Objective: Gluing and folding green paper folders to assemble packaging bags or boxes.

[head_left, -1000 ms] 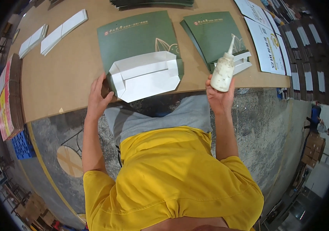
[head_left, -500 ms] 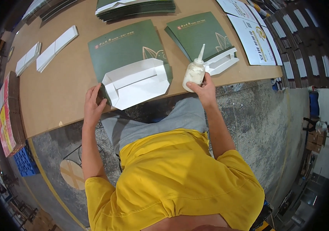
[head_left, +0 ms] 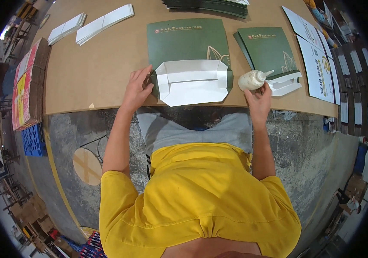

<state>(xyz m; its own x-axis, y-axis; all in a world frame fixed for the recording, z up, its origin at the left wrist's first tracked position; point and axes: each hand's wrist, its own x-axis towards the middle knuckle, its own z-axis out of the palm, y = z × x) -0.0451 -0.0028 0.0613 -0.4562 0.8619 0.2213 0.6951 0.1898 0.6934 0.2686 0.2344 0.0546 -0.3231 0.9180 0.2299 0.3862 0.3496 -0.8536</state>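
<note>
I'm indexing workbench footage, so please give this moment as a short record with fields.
Left hand: at the front bag's left edge, thumb and fingers apart
Right hand: holding a squeeze bottle, tilted, spout pointing right
Front bag: green, flat, its white end opened out toward the person
Right of it: more green bags, overlapping
Upper left: white strips
Far edge: dark green stack
Surface: brown table

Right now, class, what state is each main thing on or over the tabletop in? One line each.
Near green bag: lying flat, white end opened out
Squeeze bottle: tilted, nozzle rightward, held in right hand
Right green bags: stacked askew
Far green stack: piled
White strips: bundled, flat
Printed panels: lying flat
Left hand: open, at near bag's left edge
</note>
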